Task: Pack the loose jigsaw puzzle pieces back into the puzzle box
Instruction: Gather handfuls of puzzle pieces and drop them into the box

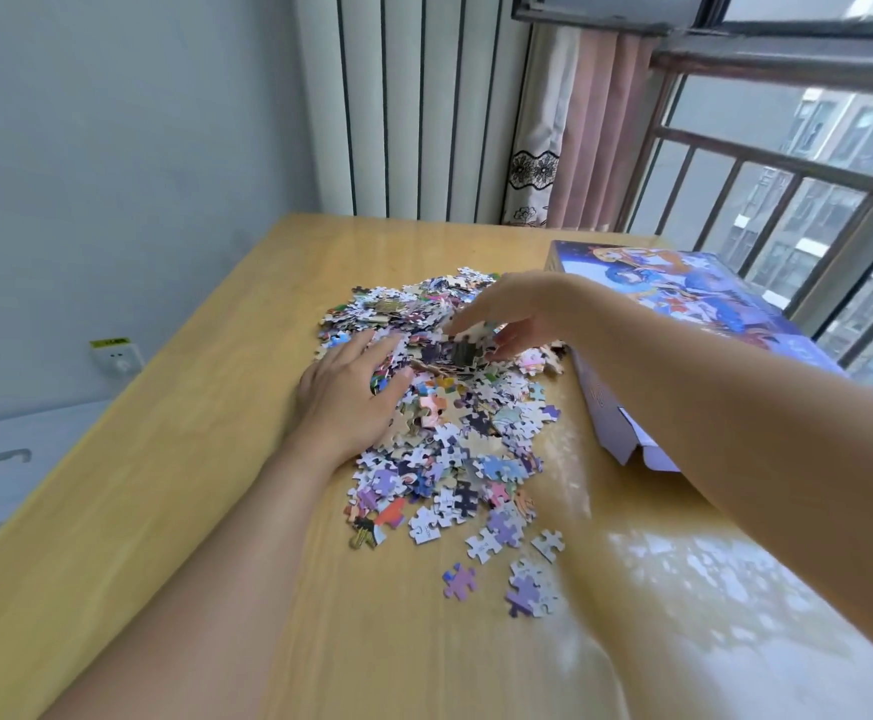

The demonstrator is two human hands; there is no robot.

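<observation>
A heap of loose jigsaw pieces (455, 439) lies on the middle of the wooden table (174, 501). The purple puzzle box (694, 298) with a cartoon picture on top lies at the right, its near end flap (637, 449) open. My left hand (351, 392) rests flat on the left side of the heap, fingers spread over the pieces. Over the heap's middle, my right hand (512, 314) curls its fingers around a clump of pieces (457, 350). My right forearm crosses in front of the box and hides part of it.
A few stray pieces (527, 595) lie nearer to me than the heap. The table's left edge runs beside a wall with a socket (117, 358). Behind the table are a white radiator (413, 106), a curtain (574, 127) and a barred window (798, 163).
</observation>
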